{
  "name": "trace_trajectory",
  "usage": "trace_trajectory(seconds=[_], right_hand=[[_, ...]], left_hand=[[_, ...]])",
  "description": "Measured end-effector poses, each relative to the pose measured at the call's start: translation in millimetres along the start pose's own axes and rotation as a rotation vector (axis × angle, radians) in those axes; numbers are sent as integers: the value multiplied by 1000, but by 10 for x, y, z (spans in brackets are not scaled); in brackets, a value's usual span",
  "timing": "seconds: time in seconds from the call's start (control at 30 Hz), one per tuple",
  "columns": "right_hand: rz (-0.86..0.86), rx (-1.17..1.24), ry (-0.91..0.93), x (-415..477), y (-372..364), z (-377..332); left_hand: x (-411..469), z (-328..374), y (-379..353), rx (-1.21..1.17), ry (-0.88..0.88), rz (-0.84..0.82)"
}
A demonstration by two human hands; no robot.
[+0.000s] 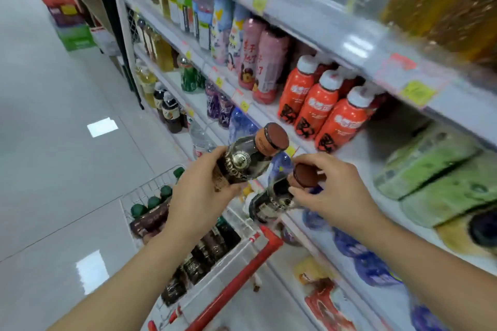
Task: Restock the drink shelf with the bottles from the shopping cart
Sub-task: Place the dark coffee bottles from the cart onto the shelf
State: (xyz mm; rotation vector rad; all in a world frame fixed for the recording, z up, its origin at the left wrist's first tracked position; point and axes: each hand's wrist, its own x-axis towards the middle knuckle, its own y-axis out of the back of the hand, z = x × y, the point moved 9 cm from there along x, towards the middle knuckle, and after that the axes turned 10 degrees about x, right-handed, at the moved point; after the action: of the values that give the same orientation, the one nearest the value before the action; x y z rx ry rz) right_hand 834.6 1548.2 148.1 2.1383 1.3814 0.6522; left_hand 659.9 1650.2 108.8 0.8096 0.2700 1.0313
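While both hands are raised over the wire shopping cart, the left hand is wrapped round the body of a dark, glossy, brown-capped bottle. The right hand pinches a second dark brown-capped bottle at its neck, just off the front edge of the white metal drink shelf. Both bottles look full, so probably fairly heavy, rigid and slick. A grip round the body seems surer than one at the cap. More dark bottles lie in the cart. Red-orange bottles stand at the shelf's front edge. The grey floor tiles are glossy.
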Motion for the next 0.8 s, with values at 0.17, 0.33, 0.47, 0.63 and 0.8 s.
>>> trace_trajectory(seconds=[0.17, 0.33, 0.47, 0.63, 0.8], right_hand=[[284, 45, 171, -756, 1354, -673], [597, -41, 356, -1723, 2492, -1155], [809, -131, 454, -2474, 3113, -1311], [1007, -309, 484, -3245, 3641, -1319], [1125, -511, 442, -3853, 4002, -1173]], left_hand=[[-178, 1307, 137, -104, -281, 66], [-424, 2591, 270, -235, -559, 117], [-689, 3576, 255, -219, -782, 165], [-1091, 4445, 24, -265, -967, 137], [-1430, 5022, -459, -207, -1079, 87]])
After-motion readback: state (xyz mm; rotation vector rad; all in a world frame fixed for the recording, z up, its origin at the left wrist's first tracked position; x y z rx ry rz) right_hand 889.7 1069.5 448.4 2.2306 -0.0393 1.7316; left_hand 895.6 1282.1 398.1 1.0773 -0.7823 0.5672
